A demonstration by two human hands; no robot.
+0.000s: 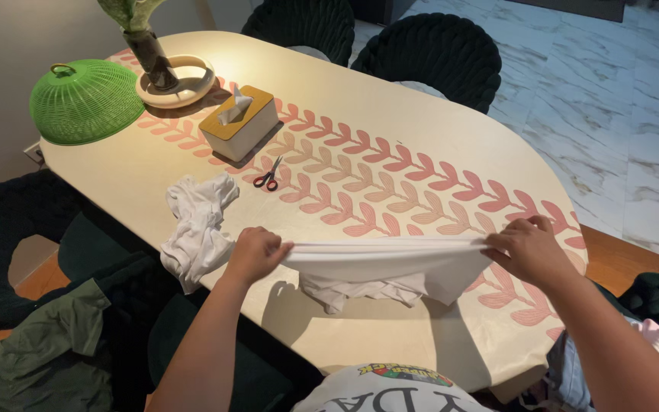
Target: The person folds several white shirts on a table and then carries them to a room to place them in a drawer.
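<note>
Mid-fold rn imo: left hand [255,254] and right hand [526,248] both have fingers pinched on the top edge of a white garment [390,268], stretched taut just above the counter [390,114] w/ the rest drooping onto it. Next move prob needs even tension so the soft, thin knit doesn't bunch. Crumpled white cloth [196,225] lies left of it, small red scissors [268,177] beyond on the leaf-print runner.

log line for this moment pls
left hand: grips white cloth | right hand: grips other end | cloth: stretched above table | nearby: crumpled cloth, scissors
</note>
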